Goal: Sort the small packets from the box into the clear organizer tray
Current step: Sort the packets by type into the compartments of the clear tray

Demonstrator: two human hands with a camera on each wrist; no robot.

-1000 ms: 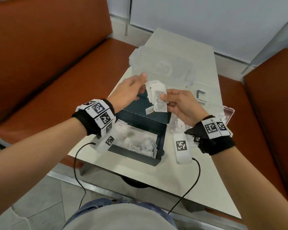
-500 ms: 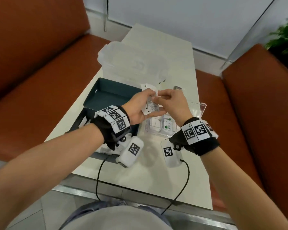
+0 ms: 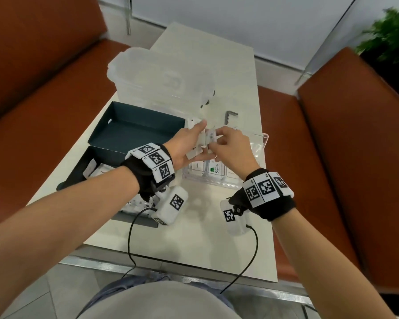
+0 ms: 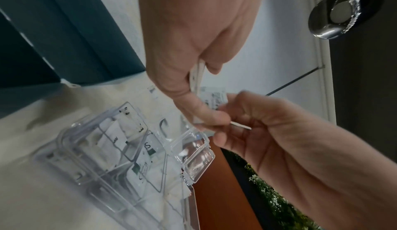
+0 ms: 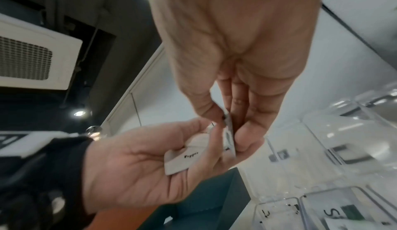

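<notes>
Both hands meet just above the clear organizer tray (image 3: 207,183), which holds several printed white packets in its compartments. My left hand (image 3: 195,140) lies palm up and holds a small stack of white packets (image 5: 184,159) between thumb and fingers. My right hand (image 3: 213,143) pinches one printed packet (image 5: 229,136) at the top of that stack, between thumb and fingertips. The dark teal box (image 3: 77,173) stands to the left with more white packets inside, partly hidden by my left wrist. Its open lid (image 3: 134,125) lies behind it.
A large translucent plastic container (image 3: 164,81) stands at the back of the white table. A small metal hex key (image 3: 230,115) lies behind the tray. Brown benches flank the table on both sides. The tray (image 4: 199,162) sits close to the table's right edge.
Both hands have moved from above the dark box to the right, over the clear tray. The right hand now pinches a packet against the stack in the left hand.
</notes>
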